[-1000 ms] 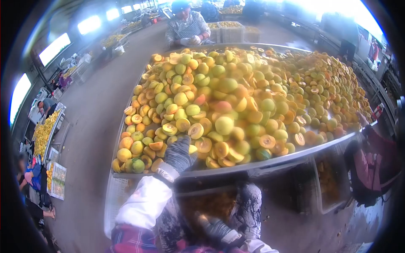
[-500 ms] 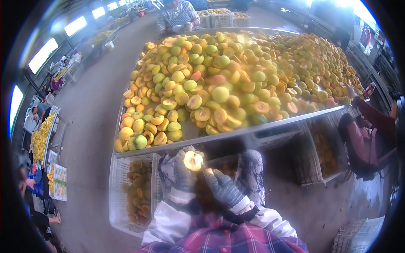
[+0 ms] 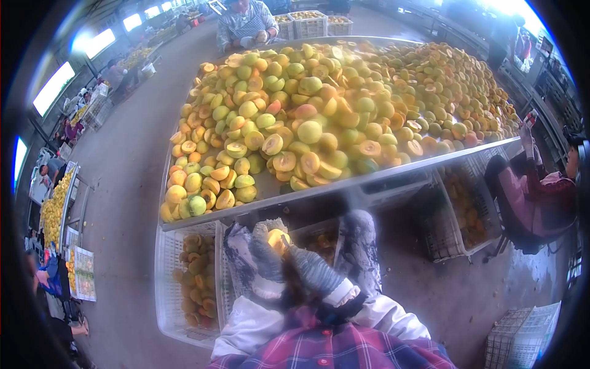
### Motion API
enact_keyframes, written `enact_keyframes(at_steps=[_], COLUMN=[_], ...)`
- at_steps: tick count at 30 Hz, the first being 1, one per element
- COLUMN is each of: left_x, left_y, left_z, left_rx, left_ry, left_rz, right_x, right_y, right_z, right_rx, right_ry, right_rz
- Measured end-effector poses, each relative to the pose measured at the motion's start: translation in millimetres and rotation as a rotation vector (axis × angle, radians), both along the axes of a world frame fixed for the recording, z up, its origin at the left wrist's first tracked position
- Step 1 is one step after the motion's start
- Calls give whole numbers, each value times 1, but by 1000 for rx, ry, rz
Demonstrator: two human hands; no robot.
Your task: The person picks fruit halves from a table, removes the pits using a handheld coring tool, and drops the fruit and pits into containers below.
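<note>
My left hand, in a grey knit glove, holds a halved peach close to my chest, cut face up. My right hand, also gloved, rests against the same peach half from the right; whether it holds a tool is hidden. Both hands hover below the front edge of a big metal table heaped with halved yellow and green peaches. A white plastic crate with peach pieces sits under the table at my left.
A seated person in a dark red sleeve works at the table's right end beside another crate. Another person works at the far end. More crates and people line the grey floor on the left.
My left hand took a peach half off the table's front edge and drew it down to my chest, where my right hand rose to meet it. The view tilted down.
</note>
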State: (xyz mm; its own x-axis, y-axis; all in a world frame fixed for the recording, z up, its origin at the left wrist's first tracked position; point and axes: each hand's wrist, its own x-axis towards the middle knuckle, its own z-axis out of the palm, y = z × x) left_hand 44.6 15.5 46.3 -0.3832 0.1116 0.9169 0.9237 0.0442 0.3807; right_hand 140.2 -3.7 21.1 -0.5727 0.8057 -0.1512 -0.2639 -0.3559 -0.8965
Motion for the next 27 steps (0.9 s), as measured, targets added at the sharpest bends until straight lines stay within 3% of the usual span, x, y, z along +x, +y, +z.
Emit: enact_keyframes(at_steps=[2,3,4,5,7,9,11,12,13,14,15,17,18,20,21,22,24,25,27], left_x=[-36,-24,-3,16,42,45,35,30,25,23,25,29,14,-26,-21,-16,-8,-10,-14], left_y=[-9,-10,-11,-9,5,8,10,6,0,-3,-2,2,6,12,10,7,-1,0,-1], left_z=[-42,-37,-26,-16,-1,1,0,6,17,22,18,5,7,14,27,36,44,36,15], left_rx=[-491,-495,-289,-87,20,124,40,37,-29,-106,-114,-182,-184,-836,-907,-907,-776,-774,-747], left_ry=[-743,-745,-654,-555,-667,-774,-303,-300,-922,-1550,-1551,-1073,-1071,-1407,-1288,-1284,-1478,-1472,-1661], left_rz=[-866,-865,-693,-522,-418,-303,-246,-251,-471,-678,-677,-668,-666,-1135,-1112,-1110,-1039,-1047,-1094], right_x=[4,9,12,12,12,13,15,18,20,21,20,23,28,45,57,55,50,50,49], right_y=[-8,-1,2,1,1,-1,2,4,4,6,9,8,12,26,33,31,21,23,22], right_z=[18,34,43,23,-31,-20,0,12,17,2,-25,-28,-13,24,66,61,36,23,6], right_rx=[-11,88,184,180,1116,1126,1140,879,615,609,459,164,163,-105,-25,-23,-601,-593,294], right_ry=[15,-162,-334,-330,-614,-618,-623,-601,-570,-569,-427,-147,-144,15,-199,-195,393,393,-128], right_rz=[-117,-25,64,60,-148,-197,-260,-141,-26,-33,38,93,93,302,352,352,388,386,372])
